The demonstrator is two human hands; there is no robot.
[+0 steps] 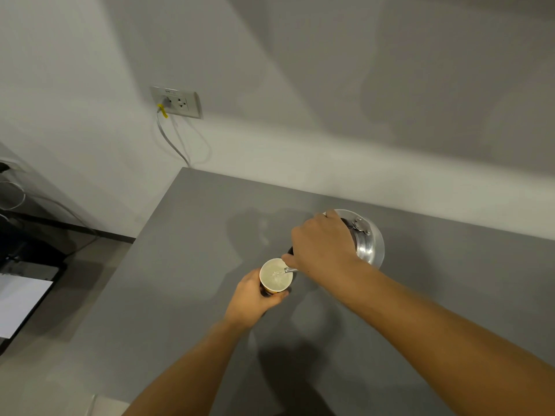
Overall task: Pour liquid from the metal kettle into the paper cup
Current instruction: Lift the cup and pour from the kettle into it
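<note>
We see the right hand [322, 246] gripping the tilted metal kettle [368, 244], its spout over the paper cup [275, 277], which the left hand [255, 297] grips above the grey table [180, 280].

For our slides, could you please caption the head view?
Right hand tips metal kettle into paper cup held by left hand.

A grey bench [186, 265] meets a pale wall [300, 85]. A wall socket [176, 102] holds a plugged cable [171, 139]. Shadows cross the wall.
</note>
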